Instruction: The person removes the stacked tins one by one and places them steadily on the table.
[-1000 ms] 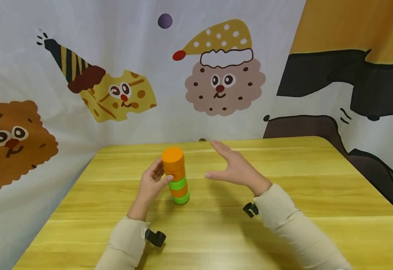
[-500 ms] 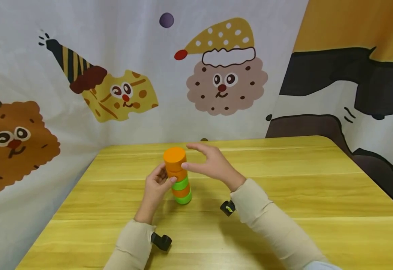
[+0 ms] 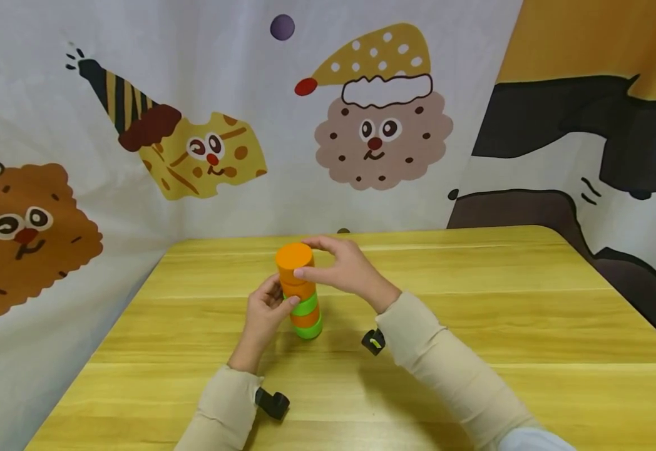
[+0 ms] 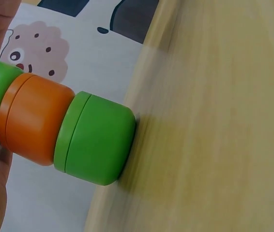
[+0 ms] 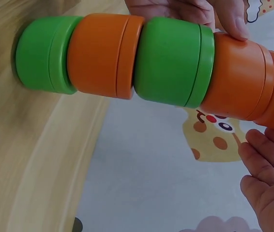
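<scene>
An upright stack of round, lidded jars, alternating green and orange except for two orange ones uppermost, stands on the table. Its bottom green jar (image 4: 100, 140) touches the wood. My left hand (image 3: 263, 319) holds the stack from the left, thumb against the second orange jar (image 5: 238, 77) from the top, fingers behind. From the right, my right hand (image 3: 350, 268) is round the top orange jar (image 3: 295, 257), its thumb on the front and its fingers behind. The middle orange jar (image 4: 36, 118) and upper green jar (image 5: 168, 60) lie below the hands.
The wooden table (image 3: 474, 269) extends on both sides of the stack, with its far edge behind it. A white cloth backdrop (image 3: 221, 56) with cartoon biscuits hangs behind. Black wrist cameras, such as the left one (image 3: 272, 404), stick out below the sleeves.
My right hand has moved left from open air and come round the top orange jar. The left hand keeps its hold, and the stack stays standing.
</scene>
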Demonstrator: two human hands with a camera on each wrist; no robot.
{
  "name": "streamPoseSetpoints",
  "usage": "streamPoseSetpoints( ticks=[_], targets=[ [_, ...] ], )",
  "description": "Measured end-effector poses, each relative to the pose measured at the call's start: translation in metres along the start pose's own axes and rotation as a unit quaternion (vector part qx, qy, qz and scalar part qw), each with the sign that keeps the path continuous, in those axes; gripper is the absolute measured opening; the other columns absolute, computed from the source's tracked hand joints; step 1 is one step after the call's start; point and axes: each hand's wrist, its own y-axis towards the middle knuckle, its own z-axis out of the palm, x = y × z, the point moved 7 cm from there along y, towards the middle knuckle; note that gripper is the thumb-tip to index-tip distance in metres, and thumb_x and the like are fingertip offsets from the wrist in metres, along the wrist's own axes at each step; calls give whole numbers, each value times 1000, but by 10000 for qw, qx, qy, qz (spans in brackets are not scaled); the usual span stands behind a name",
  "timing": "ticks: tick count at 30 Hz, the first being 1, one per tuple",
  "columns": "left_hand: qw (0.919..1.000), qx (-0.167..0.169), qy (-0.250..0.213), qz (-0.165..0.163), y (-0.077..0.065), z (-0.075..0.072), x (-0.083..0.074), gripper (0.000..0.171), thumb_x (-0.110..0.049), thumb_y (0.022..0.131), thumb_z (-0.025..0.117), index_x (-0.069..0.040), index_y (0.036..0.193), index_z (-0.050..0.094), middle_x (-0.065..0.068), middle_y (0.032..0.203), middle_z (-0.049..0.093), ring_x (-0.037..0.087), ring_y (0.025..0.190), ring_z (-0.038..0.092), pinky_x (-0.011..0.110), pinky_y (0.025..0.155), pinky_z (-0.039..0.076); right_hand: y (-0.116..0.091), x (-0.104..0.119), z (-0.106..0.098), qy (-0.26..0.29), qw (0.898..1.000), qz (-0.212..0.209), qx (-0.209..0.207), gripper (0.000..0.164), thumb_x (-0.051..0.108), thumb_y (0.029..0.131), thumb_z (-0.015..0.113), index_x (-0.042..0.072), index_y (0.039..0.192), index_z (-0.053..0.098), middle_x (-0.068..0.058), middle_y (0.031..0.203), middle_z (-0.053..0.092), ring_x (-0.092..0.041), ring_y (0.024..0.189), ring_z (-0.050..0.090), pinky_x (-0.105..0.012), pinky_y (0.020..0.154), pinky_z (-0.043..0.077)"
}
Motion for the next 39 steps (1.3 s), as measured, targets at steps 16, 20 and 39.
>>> streamPoseSetpoints(
  ticks=[16, 20, 39],
  targets=[
    [9998, -50, 83, -156, 0, -1, 1, 40, 1, 84, 63, 3, 123, 54, -4, 106, 63, 12, 94, 59, 23, 81, 51, 6, 2, 4, 44, 9999, -47, -82, 43, 32, 79, 73, 16, 117, 61, 5, 116, 62, -17, 114, 51, -46, 99, 41],
    [9998, -21, 115, -185, 0, -1, 2, 39, 2, 85, 62, 4, 123, 54, -5, 105, 63, 11, 93, 59, 23, 80, 52, 6, 1, 5, 113, 9998, -41, -147, 42, 31, 78, 73, 16, 116, 62, 5, 114, 62, -17, 113, 52, -46, 98, 41],
    [9996, -116, 36, -264, -3, -1, 4, 42, 4, 83, 64, 5, 123, 53, -5, 105, 64, 11, 93, 59, 23, 83, 51, -4, -10, -22, 338, 9953, -169, -888, 44, 33, 78, 74, 16, 116, 62, 4, 112, 64, -16, 111, 53, -45, 96, 43]
  ],
)
